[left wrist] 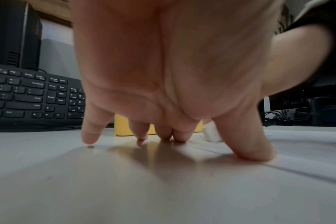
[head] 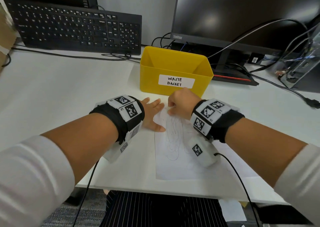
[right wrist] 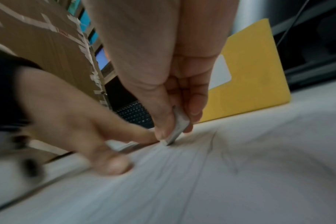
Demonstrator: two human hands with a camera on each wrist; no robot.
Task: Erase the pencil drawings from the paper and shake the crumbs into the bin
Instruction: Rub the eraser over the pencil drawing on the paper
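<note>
Pinched between thumb and fingers of the right hand (head: 181, 104), a small white eraser (right wrist: 179, 126) has its worn corner down on the paper (head: 174, 161), near the far edge; left hand (head: 153, 113) is spread flat, fingers straight, thumb pressing the sheet's left edge; thin loopy pencil scribbles (head: 173, 140) cover the sheet; right behind sits a glossy yellow plastic bin (head: 150, 76), boxy, handwritten label "WASTE BASKET" (head: 175, 81); black keyboard (head: 78, 29) and a ThinkVision monitor (head: 242, 10) further back on the white desk (head: 52, 88).
</note>
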